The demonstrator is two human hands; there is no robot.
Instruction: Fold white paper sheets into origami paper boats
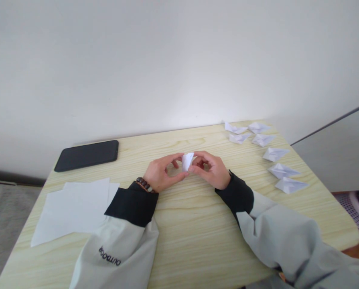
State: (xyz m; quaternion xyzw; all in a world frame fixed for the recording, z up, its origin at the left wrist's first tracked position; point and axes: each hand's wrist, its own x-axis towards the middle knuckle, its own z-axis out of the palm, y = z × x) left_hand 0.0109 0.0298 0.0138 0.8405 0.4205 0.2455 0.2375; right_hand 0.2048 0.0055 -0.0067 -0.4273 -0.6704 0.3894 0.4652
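Note:
A small piece of folded white paper (187, 161) is held up over the middle of the table, pinched between both hands. My left hand (164, 172) grips its left side with thumb and fingertips. On its right side, the thumb and index finger of my right hand (208, 169) close on the paper. Its folds are too small to make out fully. Off to the right stand several folded paper boats (275, 154), grouped at the back and running down the table's right side. Loose sheets of white paper (74, 206) lie overlapped to the left of my left forearm.
A black smartphone (87, 155) lies at the table's back left. The pale wooden table (179, 241) meets a white wall (167, 68) at the back. Beyond the right edge, a pinkish perforated basket (352, 208) stands lower down with a dark item at it.

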